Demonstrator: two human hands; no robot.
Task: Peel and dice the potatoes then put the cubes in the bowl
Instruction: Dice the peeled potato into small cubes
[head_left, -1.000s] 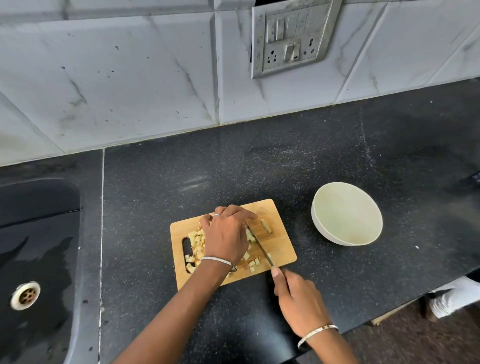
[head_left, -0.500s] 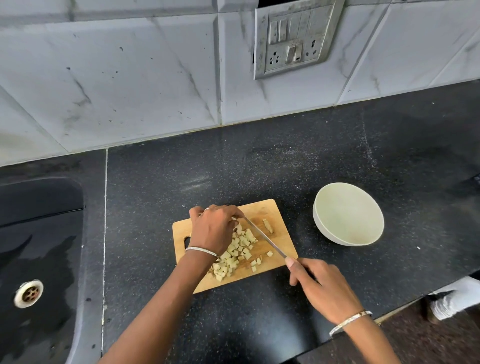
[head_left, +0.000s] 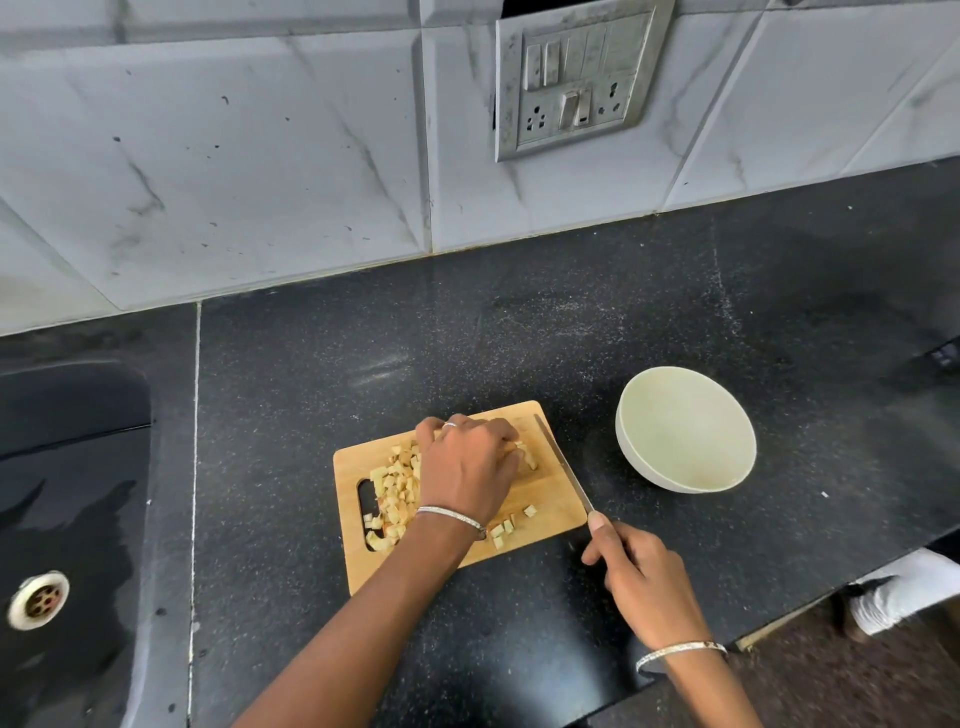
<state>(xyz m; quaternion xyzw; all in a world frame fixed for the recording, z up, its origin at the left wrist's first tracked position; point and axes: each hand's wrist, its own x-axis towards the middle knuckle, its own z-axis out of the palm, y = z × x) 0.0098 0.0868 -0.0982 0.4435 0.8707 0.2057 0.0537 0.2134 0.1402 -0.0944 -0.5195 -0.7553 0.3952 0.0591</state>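
A wooden cutting board (head_left: 550, 509) lies on the black counter with a pile of diced potato cubes (head_left: 395, 493) on its left half and a few loose cubes near its front edge. My left hand (head_left: 467, 467) lies over the board's middle, fingers curled down onto potato pieces at the far right of the pile. My right hand (head_left: 639, 571) grips the handle of a knife (head_left: 563, 462), whose blade lies along the board's right edge. A pale, empty bowl (head_left: 685, 431) stands to the right of the board.
A black sink (head_left: 67, 519) with a metal drain sits at the left. The tiled wall carries a switch and socket panel (head_left: 571, 78). The counter's front edge runs close behind my right wrist, with floor and a white object beyond it at the lower right.
My left hand has shifted right across the board, uncovering the cube pile on the left. The knife has swung out from the board's middle to its right edge.
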